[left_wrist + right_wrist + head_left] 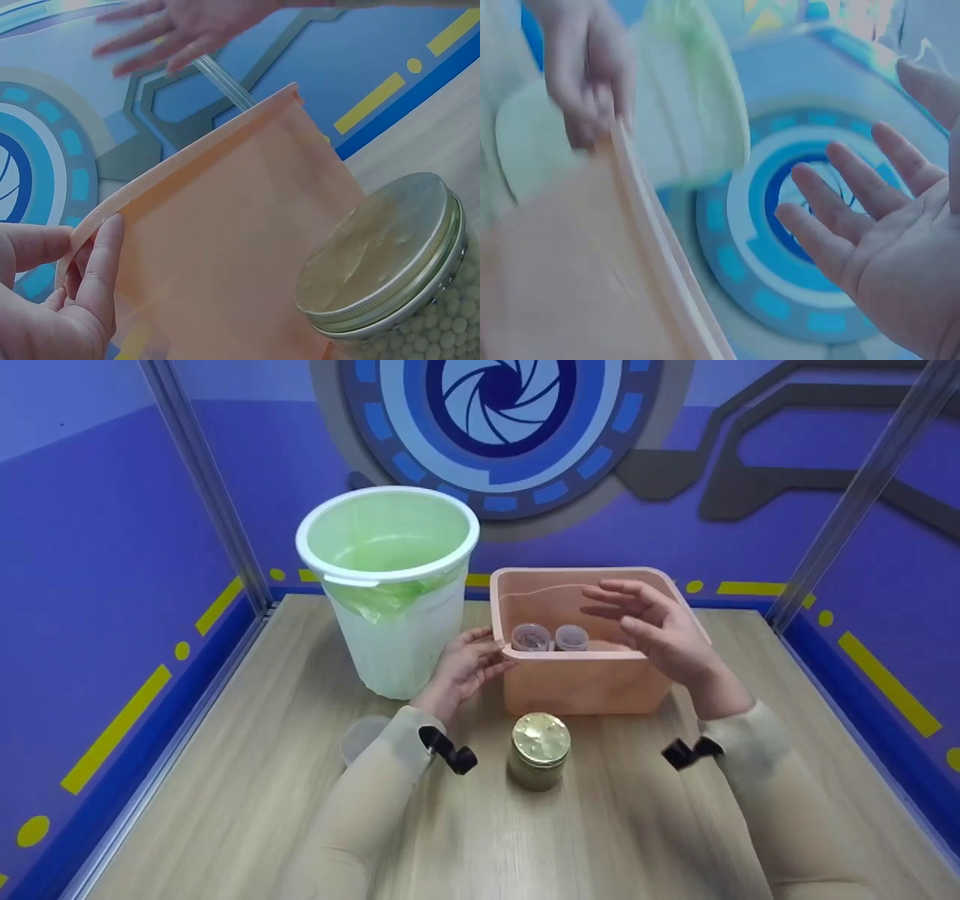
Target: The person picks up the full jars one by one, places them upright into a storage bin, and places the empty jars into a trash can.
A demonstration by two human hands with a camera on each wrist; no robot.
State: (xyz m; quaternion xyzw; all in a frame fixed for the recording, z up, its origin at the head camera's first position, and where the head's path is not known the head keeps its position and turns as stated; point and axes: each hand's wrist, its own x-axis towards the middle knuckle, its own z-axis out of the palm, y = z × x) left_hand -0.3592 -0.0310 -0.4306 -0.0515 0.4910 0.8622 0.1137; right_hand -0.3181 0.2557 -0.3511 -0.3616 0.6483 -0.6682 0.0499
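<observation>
My left hand pinches the front left corner of the rim of a salmon-pink plastic bin. In the left wrist view the thumb and fingers hold that rim from both sides. Over the bin's right side hovers my right hand, its fingers spread and nothing in them; the right wrist view shows its palm bare. Two small round translucent containers, one on the left and one on the right, sit inside the bin. In front stands a gold-lidded jar, with pale round beads visible through its side.
A tall white bucket with a green liner stands left of the bin, close to my left hand. A clear round lid or dish lies partly behind my left forearm. Blue panels enclose the wooden table at the back and sides.
</observation>
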